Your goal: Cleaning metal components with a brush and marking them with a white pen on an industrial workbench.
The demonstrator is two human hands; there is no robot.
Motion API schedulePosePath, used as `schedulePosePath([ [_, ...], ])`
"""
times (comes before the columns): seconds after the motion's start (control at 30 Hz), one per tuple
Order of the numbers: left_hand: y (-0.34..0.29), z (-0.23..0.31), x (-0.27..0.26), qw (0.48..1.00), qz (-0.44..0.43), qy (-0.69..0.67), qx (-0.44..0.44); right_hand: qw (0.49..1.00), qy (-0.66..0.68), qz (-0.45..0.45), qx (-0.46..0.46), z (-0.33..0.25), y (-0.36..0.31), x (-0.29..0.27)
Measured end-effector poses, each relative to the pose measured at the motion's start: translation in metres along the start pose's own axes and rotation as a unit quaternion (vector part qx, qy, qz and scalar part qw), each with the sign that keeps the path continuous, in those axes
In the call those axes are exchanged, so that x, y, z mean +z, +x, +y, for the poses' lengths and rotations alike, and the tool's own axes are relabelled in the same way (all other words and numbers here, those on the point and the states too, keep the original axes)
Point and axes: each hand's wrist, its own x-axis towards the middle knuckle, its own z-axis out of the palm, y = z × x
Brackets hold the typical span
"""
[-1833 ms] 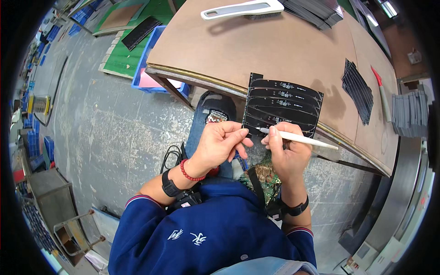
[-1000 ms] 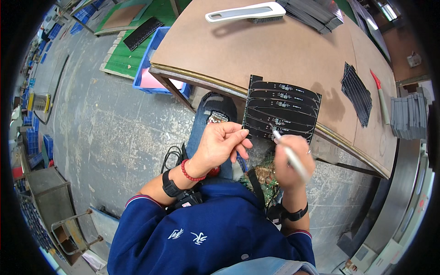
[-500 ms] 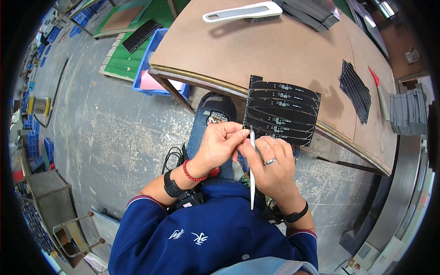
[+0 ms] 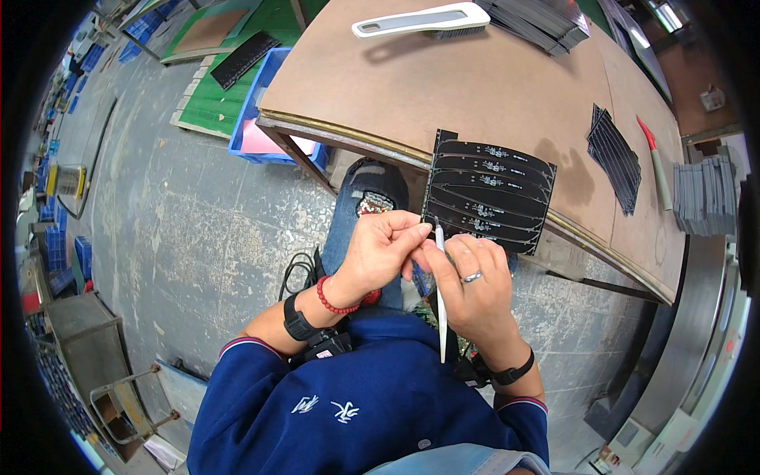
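A black circuit board panel [image 4: 495, 188], divided into several curved strips with white print, is held up at the table's front edge. My left hand [image 4: 385, 252] pinches its near left corner between thumb and fingers. In my right hand [image 4: 479, 289] is a white pen-like tool [image 4: 442, 309] with a slim metal tip. Its tip rests at the panel's left edge strip, close to my left thumb; I cannot tell whether it touches. The tool's long tapered end points back toward my body. My right fingers hide part of the panel's near edge.
On the brown table [image 4: 443, 87] lie a white-handled brush [image 4: 419, 20], a stack of dark panels [image 4: 542, 24], a fanned pile of black boards [image 4: 613, 158] and a red-tipped tool [image 4: 654, 158]. Grey stacked pieces [image 4: 704, 196] stand right. A blue crate [image 4: 273, 79] sits left of the table.
My right hand and the white tool have shifted slightly to the right. The panel has moved a little rightward too, while my left hand keeps its pinch nearly in place.
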Motion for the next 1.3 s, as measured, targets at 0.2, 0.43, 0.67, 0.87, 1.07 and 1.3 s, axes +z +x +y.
schedulePosePath([
  [0.2,0.0,0.001,0.0,1.0,-0.002,0.002,0.007,1.0,0.011,0.0,0.009,0.002,-0.002,-0.004],
  [0.43,0.0,0.001,-0.001,1.0,-0.01,-0.007,0.001,1.0,0.024,-0.011,0.017,0.005,-0.009,-0.005],
  [0.67,0.0,0.0,0.0,1.0,-0.003,-0.021,-0.012,0.999,0.032,-0.008,0.017,0.009,-0.013,-0.006],
  [0.87,0.001,-0.001,-0.001,1.0,-0.001,-0.018,-0.014,0.998,0.053,-0.017,0.027,0.011,-0.015,-0.01],
  [1.07,-0.001,0.001,0.0,1.0,0.011,-0.007,-0.014,0.998,0.05,-0.016,0.035,0.013,-0.019,-0.014],
  [1.3,0.0,0.0,-0.003,1.0,0.001,-0.005,-0.015,0.998,0.043,-0.003,0.044,0.015,-0.022,-0.014],
])
